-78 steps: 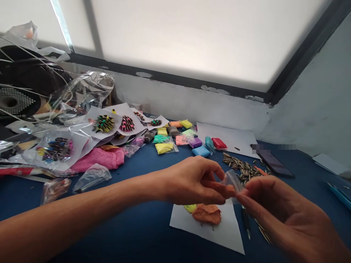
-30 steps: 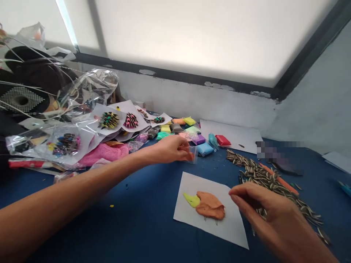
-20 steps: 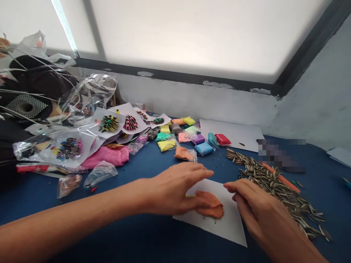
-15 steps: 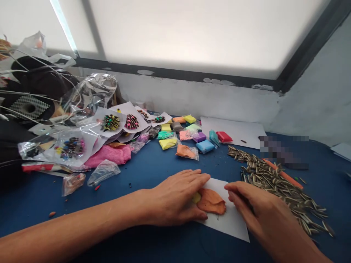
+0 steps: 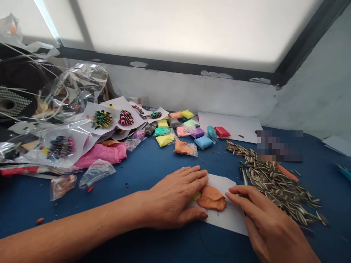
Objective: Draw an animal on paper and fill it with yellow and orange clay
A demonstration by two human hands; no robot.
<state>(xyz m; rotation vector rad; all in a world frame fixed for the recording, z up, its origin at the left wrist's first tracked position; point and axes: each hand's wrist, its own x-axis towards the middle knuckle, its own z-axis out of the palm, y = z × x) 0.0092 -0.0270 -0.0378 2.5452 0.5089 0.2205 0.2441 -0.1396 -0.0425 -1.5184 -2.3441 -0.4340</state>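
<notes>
My left hand (image 5: 175,197) lies flat with its fingers stretched out, resting on a white sheet of paper (image 5: 230,224). Beside its fingertips a flattened piece of orange modelling clay (image 5: 210,199) is stuck on the paper, with a bit of yellow clay (image 5: 197,196) at its left, partly hidden by the hand. The right rim of the orange clay looks folded and uneven. My right hand (image 5: 268,219) holds nothing visible; its fingers are extended, the index fingertip at or very near that rim. Whether it touches the clay I cannot tell.
Striped sunflower seeds (image 5: 279,186) are heaped on the right, with an orange stick (image 5: 287,172) among them. Several packets of coloured clay, such as a blue one (image 5: 204,142), lie ahead. Papers with seed-and-clay shapes (image 5: 102,119) and a pink cloth (image 5: 101,155) are at left.
My right hand has shifted slightly, and its index finger now reaches to the clay's right rim with the thumb lower. My left hand stays put. The view has tilted and moved a little.
</notes>
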